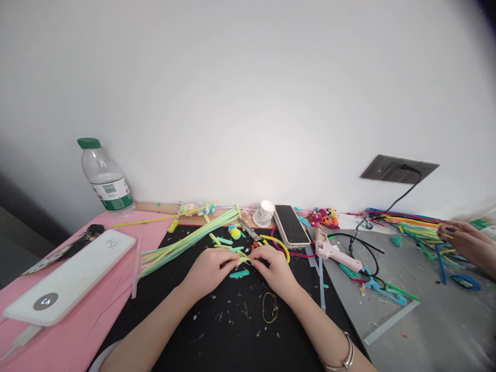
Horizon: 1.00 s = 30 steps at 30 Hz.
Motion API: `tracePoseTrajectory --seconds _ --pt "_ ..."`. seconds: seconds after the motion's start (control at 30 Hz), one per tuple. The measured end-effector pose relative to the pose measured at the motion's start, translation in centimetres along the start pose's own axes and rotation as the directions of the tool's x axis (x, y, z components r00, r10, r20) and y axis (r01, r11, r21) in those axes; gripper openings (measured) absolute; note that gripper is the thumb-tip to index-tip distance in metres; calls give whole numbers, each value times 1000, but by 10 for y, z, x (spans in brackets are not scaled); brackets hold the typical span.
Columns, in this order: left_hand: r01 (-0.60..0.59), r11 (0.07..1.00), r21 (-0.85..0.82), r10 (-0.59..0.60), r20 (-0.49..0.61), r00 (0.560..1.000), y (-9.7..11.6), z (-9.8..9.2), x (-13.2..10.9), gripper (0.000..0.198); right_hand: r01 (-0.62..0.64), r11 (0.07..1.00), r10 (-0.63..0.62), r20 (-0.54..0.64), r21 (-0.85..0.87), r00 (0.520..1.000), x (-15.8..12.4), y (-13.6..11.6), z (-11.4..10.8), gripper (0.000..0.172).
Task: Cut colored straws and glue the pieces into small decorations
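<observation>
Between my two hands is a short yellow-green pipe cleaner [245,259]. My left hand [212,267] pinches its left end, and my right hand [273,267] pinches the other end. Just below my fingertips a short teal pipe cleaner piece [239,274] lies on the black mat [232,336]. Several cut green and yellow pieces [221,241] are scattered beyond my left hand. A pair of pliers or cutters [250,229] lies past my fingertips, beside a small yellow and blue fuzzy figure [234,231].
Long pipe cleaners [189,238] lie at left, near a white power bank [73,276] and a bottle [106,178]. A paper cup [264,213], phone [291,225] and pink glue gun [336,251] stand or lie beyond my right hand. Another person's hand [468,243] touches pipe cleaners at far right.
</observation>
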<state>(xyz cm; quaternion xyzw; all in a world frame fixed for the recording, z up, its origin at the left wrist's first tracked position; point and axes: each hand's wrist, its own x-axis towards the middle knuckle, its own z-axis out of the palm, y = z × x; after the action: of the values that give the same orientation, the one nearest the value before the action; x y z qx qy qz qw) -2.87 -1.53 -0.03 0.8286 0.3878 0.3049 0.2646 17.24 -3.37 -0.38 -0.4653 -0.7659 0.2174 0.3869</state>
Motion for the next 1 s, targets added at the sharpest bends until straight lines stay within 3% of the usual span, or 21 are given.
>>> tracePoseTrajectory --seconds 0.8,1.0 --pt "5 999 -32 -6 -38 999 -5 -1 2 18 -1 1000 1 -16 -1 1000 0 0 -2 12" --pt "170 985 -40 -174 -232 957 -10 -3 1 24 -52 997 46 -93 -63 995 1 5 -3 10"
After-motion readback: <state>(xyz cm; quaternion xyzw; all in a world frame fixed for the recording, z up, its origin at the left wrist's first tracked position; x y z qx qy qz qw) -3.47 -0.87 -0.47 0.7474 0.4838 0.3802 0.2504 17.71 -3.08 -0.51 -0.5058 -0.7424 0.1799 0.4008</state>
